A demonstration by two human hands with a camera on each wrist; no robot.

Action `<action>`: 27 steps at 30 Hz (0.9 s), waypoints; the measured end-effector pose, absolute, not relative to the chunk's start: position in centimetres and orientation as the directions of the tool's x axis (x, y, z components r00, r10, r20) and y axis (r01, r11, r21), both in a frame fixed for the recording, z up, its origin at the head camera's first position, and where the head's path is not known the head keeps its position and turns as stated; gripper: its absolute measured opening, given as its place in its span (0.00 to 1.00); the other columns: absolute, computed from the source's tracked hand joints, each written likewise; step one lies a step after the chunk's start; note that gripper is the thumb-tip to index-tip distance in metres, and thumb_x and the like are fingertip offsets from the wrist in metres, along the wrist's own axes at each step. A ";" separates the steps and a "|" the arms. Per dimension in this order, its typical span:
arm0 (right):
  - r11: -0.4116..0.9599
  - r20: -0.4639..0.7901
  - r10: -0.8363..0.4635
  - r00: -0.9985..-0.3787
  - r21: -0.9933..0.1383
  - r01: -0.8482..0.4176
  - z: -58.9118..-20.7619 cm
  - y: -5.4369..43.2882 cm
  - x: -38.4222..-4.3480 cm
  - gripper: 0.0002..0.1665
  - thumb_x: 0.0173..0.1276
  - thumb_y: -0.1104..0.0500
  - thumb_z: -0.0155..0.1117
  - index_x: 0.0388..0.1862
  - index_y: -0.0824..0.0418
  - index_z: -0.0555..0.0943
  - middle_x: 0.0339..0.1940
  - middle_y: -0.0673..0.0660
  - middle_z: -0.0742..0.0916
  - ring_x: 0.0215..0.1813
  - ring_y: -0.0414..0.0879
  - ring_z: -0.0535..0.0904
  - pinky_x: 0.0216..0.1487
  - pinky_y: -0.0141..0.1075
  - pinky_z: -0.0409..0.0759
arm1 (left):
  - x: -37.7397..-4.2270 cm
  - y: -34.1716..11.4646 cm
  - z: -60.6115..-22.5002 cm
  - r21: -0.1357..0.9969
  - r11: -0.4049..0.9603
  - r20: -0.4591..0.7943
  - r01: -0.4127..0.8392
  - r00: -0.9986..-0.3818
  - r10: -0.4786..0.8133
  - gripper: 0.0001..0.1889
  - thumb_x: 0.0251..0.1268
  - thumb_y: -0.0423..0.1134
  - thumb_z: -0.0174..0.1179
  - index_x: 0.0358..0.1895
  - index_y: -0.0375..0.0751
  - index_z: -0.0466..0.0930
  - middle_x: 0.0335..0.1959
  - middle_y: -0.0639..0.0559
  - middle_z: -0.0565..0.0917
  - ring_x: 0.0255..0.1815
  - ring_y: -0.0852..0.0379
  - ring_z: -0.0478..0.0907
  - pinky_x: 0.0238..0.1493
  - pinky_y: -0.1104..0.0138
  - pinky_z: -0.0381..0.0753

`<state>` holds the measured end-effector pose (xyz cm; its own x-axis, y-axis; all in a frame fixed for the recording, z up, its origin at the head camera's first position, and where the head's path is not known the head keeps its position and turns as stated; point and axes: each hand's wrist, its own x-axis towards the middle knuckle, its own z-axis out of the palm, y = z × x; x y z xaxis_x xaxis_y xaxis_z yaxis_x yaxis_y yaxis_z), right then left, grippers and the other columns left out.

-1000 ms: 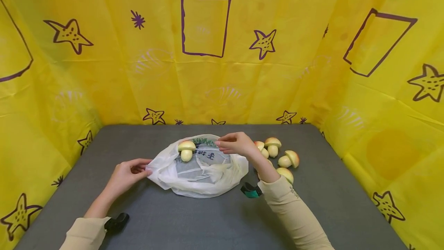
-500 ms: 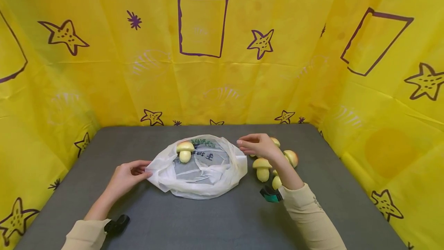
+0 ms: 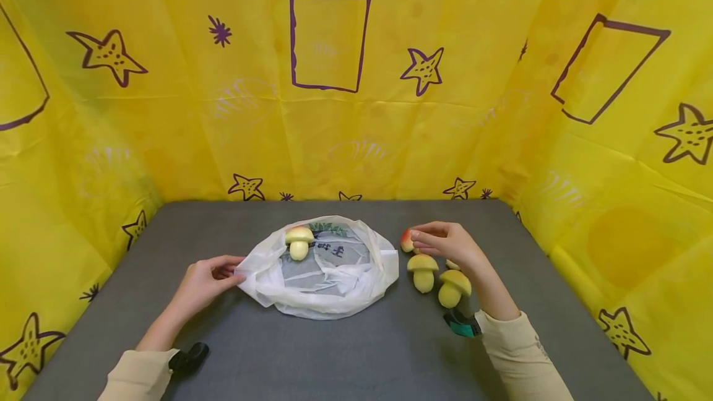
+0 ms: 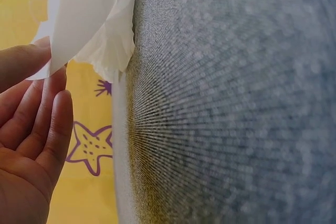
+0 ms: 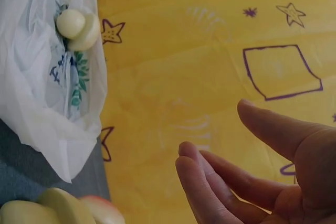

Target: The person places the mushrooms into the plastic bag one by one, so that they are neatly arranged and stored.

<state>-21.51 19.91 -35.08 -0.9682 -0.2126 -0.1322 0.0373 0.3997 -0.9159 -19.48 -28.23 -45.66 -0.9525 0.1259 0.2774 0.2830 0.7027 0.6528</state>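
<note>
A thin white plastic bag [image 3: 384,268] lies spread with its mouth up, green and dark print showing inside. Inside it, at the far left, rests one mushroom [image 3: 299,244] with a pale stem and yellow-red cap. My left hand [image 3: 203,283] pinches the bag's left edge between thumb and fingers; the left wrist view shows this corner of the bag [image 4: 84,19] close up. To the right of the bag, several more mushrooms [image 3: 423,274] are grouped on the table. Over them hovers my right hand [image 3: 453,245], thumb and fingers apart and nothing between them in the right wrist view.
The dark grey table [image 3: 334,357] is enclosed by a yellow patterned cloth [image 3: 356,141] at the back and sides. A red-capped mushroom [image 3: 407,240] lies by the right fingertips, and another [image 3: 454,289] is nearer the front. The right hand partly covers the group.
My right hand has moved right, from over the bag's far rim to above the mushrooms. The left hand keeps its hold on the bag, which stays where it was.
</note>
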 end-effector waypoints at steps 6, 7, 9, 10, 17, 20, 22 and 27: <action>0.398 -0.148 -0.187 -0.971 -0.915 0.063 -35.3 21.0 -20.9 0.32 0.66 0.48 0.63 0.60 0.70 0.74 0.56 0.67 0.81 0.52 0.53 0.83 0.56 0.48 0.77 | -19.6 -28.0 -45.5 0.654 0.698 0.286 0.292 -0.949 0.129 0.17 0.51 0.44 0.72 0.45 0.46 0.85 0.34 0.53 0.86 0.29 0.69 0.77 0.32 0.74 0.79; 0.399 -0.151 -0.184 -0.971 -0.914 0.067 -35.4 21.2 -20.7 0.33 0.65 0.48 0.63 0.60 0.70 0.73 0.56 0.68 0.81 0.53 0.54 0.82 0.56 0.47 0.77 | -19.6 -28.0 -45.5 0.654 0.696 0.288 0.296 -0.949 0.132 0.17 0.51 0.44 0.72 0.45 0.45 0.85 0.34 0.52 0.86 0.29 0.69 0.77 0.32 0.74 0.79; 0.400 -0.153 -0.182 -0.971 -0.914 0.069 -35.5 21.6 -20.5 0.35 0.65 0.48 0.64 0.61 0.71 0.72 0.56 0.69 0.81 0.54 0.56 0.81 0.55 0.46 0.78 | -19.6 -28.0 -45.6 0.657 0.692 0.292 0.298 -0.947 0.131 0.17 0.51 0.43 0.72 0.44 0.45 0.85 0.33 0.52 0.86 0.29 0.69 0.77 0.32 0.74 0.78; 0.404 -0.152 -0.185 -0.971 -0.912 0.065 -35.6 21.8 -20.3 0.35 0.66 0.48 0.63 0.62 0.71 0.72 0.56 0.70 0.80 0.55 0.56 0.81 0.55 0.45 0.78 | -19.6 -28.0 -45.6 0.659 0.690 0.296 0.299 -0.947 0.128 0.16 0.50 0.43 0.72 0.44 0.44 0.85 0.33 0.52 0.86 0.29 0.69 0.77 0.32 0.74 0.78; 0.402 -0.165 -0.163 -0.973 -0.912 0.088 -36.1 23.3 -19.4 0.34 0.65 0.49 0.64 0.60 0.72 0.73 0.55 0.68 0.82 0.54 0.55 0.82 0.53 0.43 0.80 | -19.5 -28.1 -45.5 0.654 0.694 0.302 0.301 -0.945 0.125 0.16 0.50 0.43 0.72 0.44 0.44 0.85 0.32 0.52 0.86 0.28 0.69 0.77 0.31 0.74 0.78; 0.398 -0.164 -0.166 -0.972 -0.913 0.086 -36.5 24.1 -19.1 0.34 0.66 0.49 0.64 0.60 0.74 0.72 0.55 0.68 0.82 0.53 0.54 0.82 0.54 0.43 0.79 | -19.5 -28.1 -45.6 0.651 0.698 0.298 0.297 -0.946 0.125 0.17 0.50 0.43 0.72 0.44 0.44 0.85 0.32 0.53 0.86 0.28 0.70 0.76 0.31 0.75 0.78; 0.403 -0.161 -0.167 -0.973 -0.912 0.082 -36.8 24.6 -18.9 0.34 0.66 0.50 0.63 0.60 0.74 0.72 0.55 0.69 0.81 0.52 0.52 0.83 0.53 0.42 0.79 | -19.6 -28.1 -45.6 0.650 0.700 0.295 0.296 -0.947 0.127 0.17 0.50 0.43 0.72 0.45 0.45 0.85 0.32 0.53 0.86 0.28 0.69 0.76 0.32 0.74 0.78; 0.415 -0.166 -0.166 -0.972 -0.906 0.084 -37.4 25.4 -18.4 0.34 0.66 0.50 0.63 0.60 0.74 0.72 0.55 0.69 0.81 0.54 0.55 0.82 0.52 0.40 0.80 | -19.6 -28.1 -45.7 0.648 0.706 0.276 0.285 -0.952 0.131 0.17 0.51 0.44 0.71 0.46 0.46 0.85 0.33 0.53 0.86 0.29 0.68 0.77 0.33 0.74 0.79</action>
